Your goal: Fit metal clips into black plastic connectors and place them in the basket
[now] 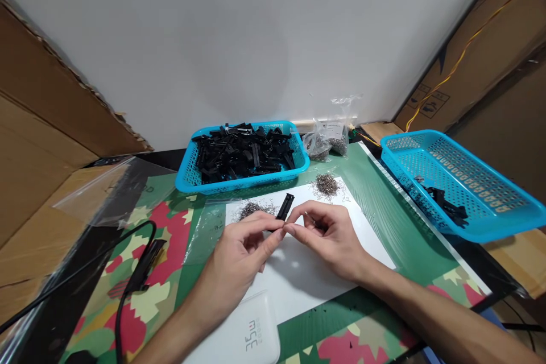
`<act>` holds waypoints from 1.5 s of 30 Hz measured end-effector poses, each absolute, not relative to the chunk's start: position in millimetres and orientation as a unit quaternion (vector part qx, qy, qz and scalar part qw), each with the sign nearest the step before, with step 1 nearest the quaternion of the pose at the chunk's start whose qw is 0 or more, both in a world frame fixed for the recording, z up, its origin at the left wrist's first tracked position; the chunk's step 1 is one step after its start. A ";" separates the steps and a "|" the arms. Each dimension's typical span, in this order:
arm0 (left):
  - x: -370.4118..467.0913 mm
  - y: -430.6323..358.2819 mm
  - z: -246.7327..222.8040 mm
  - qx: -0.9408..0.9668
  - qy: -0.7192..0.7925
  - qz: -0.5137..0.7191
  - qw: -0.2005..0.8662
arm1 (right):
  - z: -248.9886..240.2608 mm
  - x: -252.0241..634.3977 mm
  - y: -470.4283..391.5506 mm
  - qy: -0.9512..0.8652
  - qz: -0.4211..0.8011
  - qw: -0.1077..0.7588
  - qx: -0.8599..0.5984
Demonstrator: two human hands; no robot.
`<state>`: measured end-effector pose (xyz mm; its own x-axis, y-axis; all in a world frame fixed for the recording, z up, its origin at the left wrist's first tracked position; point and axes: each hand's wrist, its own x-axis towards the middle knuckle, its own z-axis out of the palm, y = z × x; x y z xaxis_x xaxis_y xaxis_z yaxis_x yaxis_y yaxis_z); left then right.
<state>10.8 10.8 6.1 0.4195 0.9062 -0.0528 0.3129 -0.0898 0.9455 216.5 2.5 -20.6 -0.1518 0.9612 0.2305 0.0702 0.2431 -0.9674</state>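
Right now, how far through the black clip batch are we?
Early. Done: only a few black parts lie in the right basket. In hand: the left hand and right hand pinch one black clip together over the white sheet, between two piles of small metal pieces. Left: the far basket is heaped with black clips.

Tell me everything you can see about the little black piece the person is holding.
The black piece is a narrow, elongated bar that looks like moulded plastic. It tilts up and away from the person above the white sheet. The left hand pinches its lower end with thumb and forefinger, and the right hand fingertips meet it there too. Finer details are too small to tell.
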 end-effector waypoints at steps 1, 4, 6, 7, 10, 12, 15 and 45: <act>11.0 11.0 5.6 0.673 0.456 0.298 0.501 | -19.5 217.9 2.9 -0.618 0.444 0.491 -0.424; 11.3 11.3 4.6 0.657 0.479 0.298 0.500 | -17.1 223.0 4.5 -0.649 0.426 0.455 -0.437; 11.0 10.9 4.6 0.650 0.486 0.286 0.509 | -17.4 225.5 5.3 -0.672 0.410 0.433 -0.439; 10.7 10.4 4.7 0.650 0.485 0.279 0.515 | -18.0 226.2 5.4 -0.682 0.400 0.428 -0.437; 9.7 9.2 5.0 0.652 0.472 0.271 0.528 | -20.4 225.7 4.7 -0.703 0.372 0.431 -0.426; 9.1 9.3 4.7 0.651 0.466 0.272 0.534 | -21.4 224.1 3.9 -0.707 0.357 0.441 -0.423; 8.3 10.6 3.8 0.641 0.469 0.263 0.547 | -22.1 220.8 2.5 -0.692 0.342 0.468 -0.430; 8.7 14.6 2.1 0.652 0.478 0.301 0.506 | -23.0 213.3 2.8 -0.600 0.451 0.479 -0.455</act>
<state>8.7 14.6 2.1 0.3625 0.9276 -0.0904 0.3179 -0.0319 0.9476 213.3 2.8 -23.0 -0.1265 0.9782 0.1646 0.1134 0.1791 -0.9773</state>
